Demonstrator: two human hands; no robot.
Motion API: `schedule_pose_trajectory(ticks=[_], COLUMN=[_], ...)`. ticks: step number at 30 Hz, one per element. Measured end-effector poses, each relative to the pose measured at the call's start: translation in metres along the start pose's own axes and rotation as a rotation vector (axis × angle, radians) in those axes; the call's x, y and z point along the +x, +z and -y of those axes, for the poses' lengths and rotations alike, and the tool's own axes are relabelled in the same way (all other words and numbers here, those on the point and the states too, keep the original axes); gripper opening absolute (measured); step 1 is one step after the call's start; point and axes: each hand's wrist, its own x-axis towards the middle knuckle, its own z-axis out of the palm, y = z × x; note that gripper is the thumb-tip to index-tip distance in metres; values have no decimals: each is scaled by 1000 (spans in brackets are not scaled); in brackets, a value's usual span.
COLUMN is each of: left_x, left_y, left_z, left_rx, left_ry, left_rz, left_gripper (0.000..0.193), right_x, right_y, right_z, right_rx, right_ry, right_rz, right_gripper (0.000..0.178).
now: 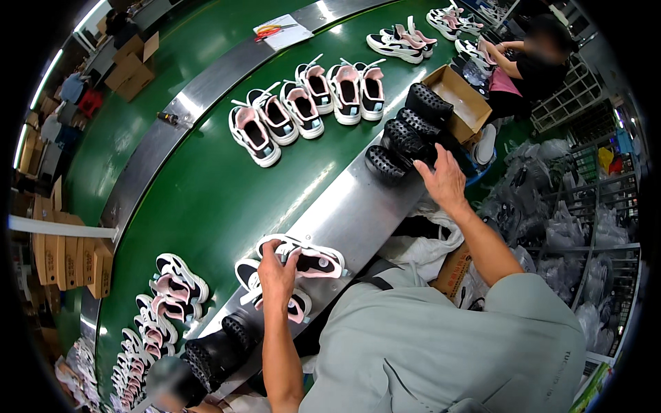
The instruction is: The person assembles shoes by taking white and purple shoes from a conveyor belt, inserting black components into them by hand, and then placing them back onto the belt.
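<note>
My left hand (277, 270) grips a white, black and pink sneaker (318, 261) that lies on its side at the metal ledge in front of me. A second matching sneaker (298, 307) lies beside it, partly hidden by that hand and wrist. Off to the right, my right hand (444, 180) is open with its fingers apart and holds nothing visible. It hovers beside several black, shoe-shaped pieces with studded surfaces (403, 138), lined up on the ledge; I cannot tell whether it touches the closest one.
A green conveyor belt (186, 220) carries rows of matching sneakers (301, 109). Scissors (268, 32) lie on white paper across it. An open cardboard box (461, 103) stands right of the black pieces. One co-worker (513, 65) sits far right; another's head (175, 382) shows lower left.
</note>
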Motion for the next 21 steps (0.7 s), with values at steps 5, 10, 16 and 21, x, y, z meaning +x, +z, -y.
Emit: schedule_pose_trajectory(ticks=[5, 10, 16, 21], left_x=[10, 13, 36, 44], left_y=[1, -7, 12, 18], left_z=[1, 21, 25, 34], left_rx=[6, -76, -353, -331], left_ry=[-50, 91, 9, 20], left_rz=[15, 51, 235, 237], left_gripper=[28, 16, 17, 19], right_x=[44, 47, -59, -88], right_y=[18, -2, -29, -1], right_z=[-13, 16, 110, 144], right_rx=[-313, -250, 327, 249], right_ry=[-72, -241, -538, -499], right_rz=[167, 98, 694, 921], right_gripper=[65, 43, 38, 39])
